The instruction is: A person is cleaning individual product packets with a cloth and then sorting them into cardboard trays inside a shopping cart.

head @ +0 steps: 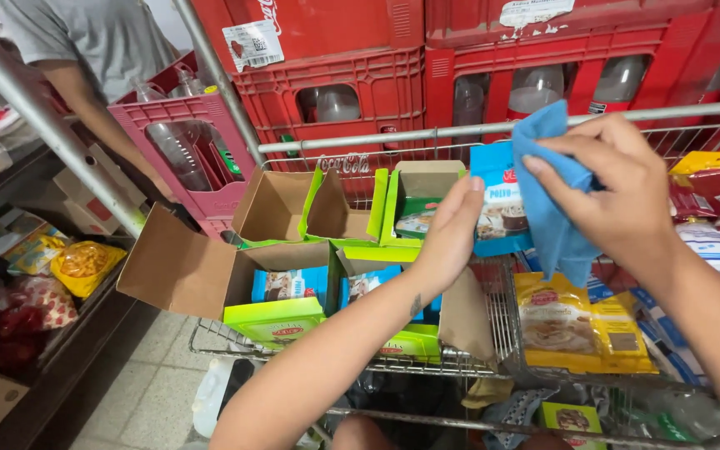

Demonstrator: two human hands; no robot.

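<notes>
Behind the wire shopping cart (493, 329), stacked red plastic crates (393, 79) hold clear bottles. Open green-and-brown cardboard cartons (281, 250) sit on the cart's upper shelf, flaps raised. Above them stands the flat blue rectangular packet (497, 200), upright, long axis vertical, printed face toward the camera. The left hand (450, 233) clasps its left edge, fingers curled round it. The right hand (622, 196) pinches a soft, crumpled blue cloth (552, 208) against the packet's right side.
</notes>
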